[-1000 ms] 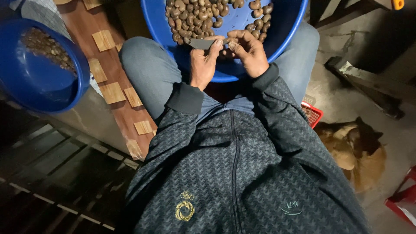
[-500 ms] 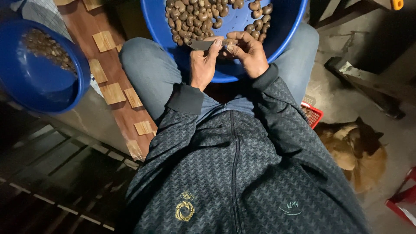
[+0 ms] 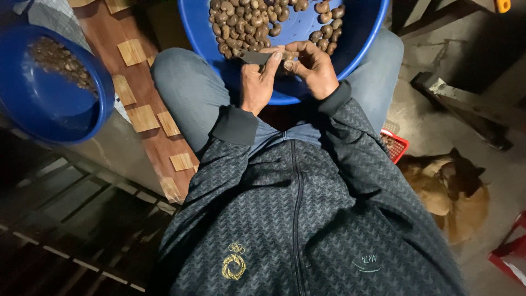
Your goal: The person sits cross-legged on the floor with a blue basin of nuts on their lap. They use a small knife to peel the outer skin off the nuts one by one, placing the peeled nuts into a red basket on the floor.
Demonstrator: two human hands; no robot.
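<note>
I sit with a big blue basin on my lap, holding several brown kidney-shaped nuts. My left hand grips a small dark flat blade over the basin's near rim. My right hand pinches a single nut against the blade's tip, fingers curled around it. Both hands touch each other above the basin's near edge.
A second blue basin with small brown pieces stands at my left on a wooden board with pale square blocks. A red crate sits by my right leg. A dog lies on the floor at right.
The hands stay together at the basin rim; the fingers shift slightly on the nut and blade.
</note>
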